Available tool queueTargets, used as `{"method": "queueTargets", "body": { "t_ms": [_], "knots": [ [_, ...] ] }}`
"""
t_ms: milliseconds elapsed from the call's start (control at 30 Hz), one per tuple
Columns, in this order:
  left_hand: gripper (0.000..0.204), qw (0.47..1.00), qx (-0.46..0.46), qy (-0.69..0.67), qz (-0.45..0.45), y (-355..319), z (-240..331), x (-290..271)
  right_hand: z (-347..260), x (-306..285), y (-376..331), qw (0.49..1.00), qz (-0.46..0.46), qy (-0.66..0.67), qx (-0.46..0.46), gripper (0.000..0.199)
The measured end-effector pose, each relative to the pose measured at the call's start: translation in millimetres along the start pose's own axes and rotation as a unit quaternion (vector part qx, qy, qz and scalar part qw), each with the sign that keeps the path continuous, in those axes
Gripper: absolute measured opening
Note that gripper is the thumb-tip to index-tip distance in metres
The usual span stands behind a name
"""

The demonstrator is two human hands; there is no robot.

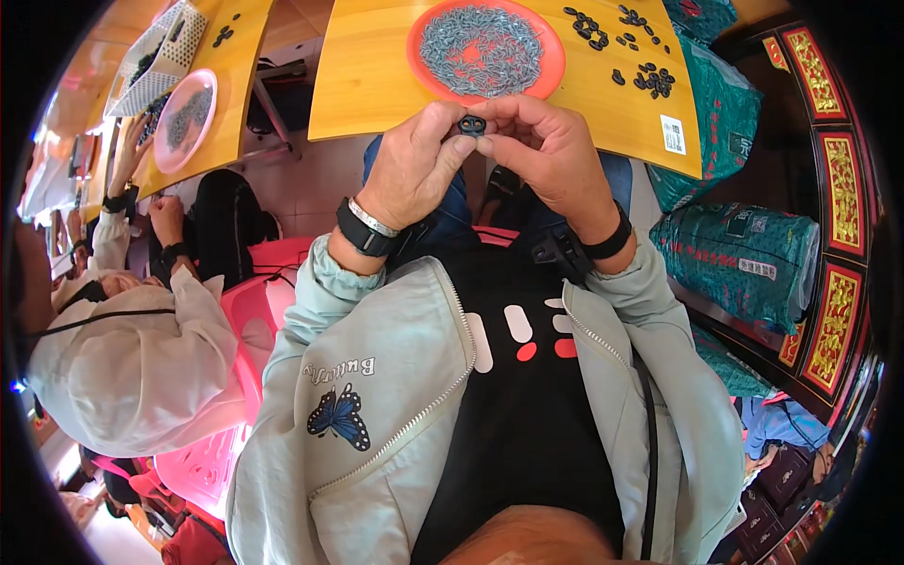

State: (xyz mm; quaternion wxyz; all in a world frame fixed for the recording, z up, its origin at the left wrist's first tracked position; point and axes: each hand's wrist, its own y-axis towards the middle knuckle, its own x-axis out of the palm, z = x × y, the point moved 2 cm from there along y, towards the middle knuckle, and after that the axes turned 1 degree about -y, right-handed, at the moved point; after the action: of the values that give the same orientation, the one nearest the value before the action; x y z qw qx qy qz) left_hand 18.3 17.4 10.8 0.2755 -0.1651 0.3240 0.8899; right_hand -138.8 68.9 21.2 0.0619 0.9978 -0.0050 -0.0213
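The person in the pale green jacket (377, 320) sits at a yellow table (358, 85), both hands brought together at its near edge, with a small black part (473, 124) held up between them, showing what look like two round openings. The left hand (414, 162) has its thumb and forefinger closed on the part from the left; the right hand (556, 155) meets it from the other side, thumb and forefinger pinching its edge, though from here I can't make out how the remaining fingertips sit. Just beyond the knuckles an orange-red plate (556, 71) rests on the tabletop, strewn with slim grey metal pieces (480, 42). To its right lie loose clusters of black parts (654, 80), and a white label (672, 135) is stuck near the table's corner. A black band (365, 233) circles each wrist. Big green bags (734, 268) crowd that side, near red panels (841, 184) with gilt carving. Over on the left, a co-worker in a white top (141, 367) sits at another table (231, 71), which bears a pink plate (179, 158) and a white perforated basket (155, 87).
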Motion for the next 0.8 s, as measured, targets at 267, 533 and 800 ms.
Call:
{"method": "queueTargets", "body": {
  "t_ms": [267,533,800],
  "knots": [
    [0.02,1.0,0.012,-0.005,0.025,1,4,6,-1,0,-1,1.0,0.006,-0.012,-0.004,0.019],
    [0.02,0.999,-0.028,-0.01,0.034,-1,0,10,5,0,1,1.0,0.006,-0.002,0.028,0.02],
    [0.018,0.988,-0.097,-0.104,0.066,-6,0,10,-18,-18,26,0.993,-0.098,-0.011,0.067,0.022]
  ]
}}
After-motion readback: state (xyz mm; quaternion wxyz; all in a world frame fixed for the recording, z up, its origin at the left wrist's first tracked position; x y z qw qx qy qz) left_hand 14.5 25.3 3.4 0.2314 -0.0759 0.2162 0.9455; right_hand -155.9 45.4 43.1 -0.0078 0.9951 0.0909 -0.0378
